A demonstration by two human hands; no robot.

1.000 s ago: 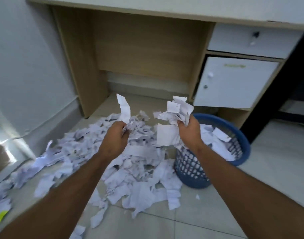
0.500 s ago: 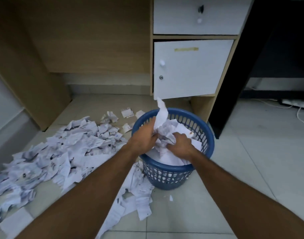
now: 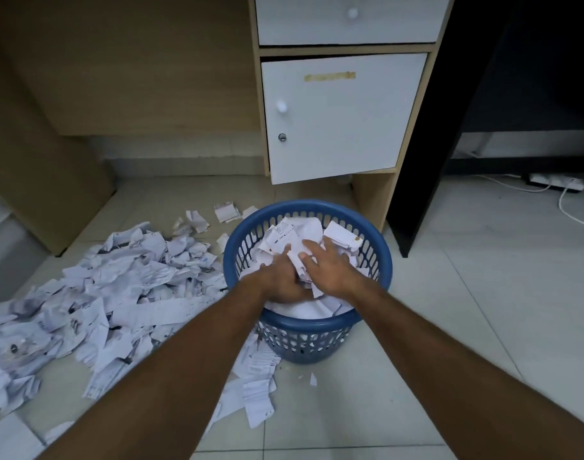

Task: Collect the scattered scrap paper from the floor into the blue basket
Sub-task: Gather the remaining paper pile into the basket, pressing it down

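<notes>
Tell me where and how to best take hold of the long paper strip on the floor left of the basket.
Pinch the long strip near its right end, coming from above on the basket side. It lies flat on top of the scrap pile, and that end is nearest the hands, so it would probably lift off cleanly.

Tiled floor (image 3: 449,327) carries scrap paper (image 3: 111,293) beside blue basket (image 3: 308,330).

Both arms reach toward 12 o'clock, wrists close together. Left hand (image 3: 281,280) palm down, blurred; right hand (image 3: 330,267) palm down, fingers spread.
</notes>
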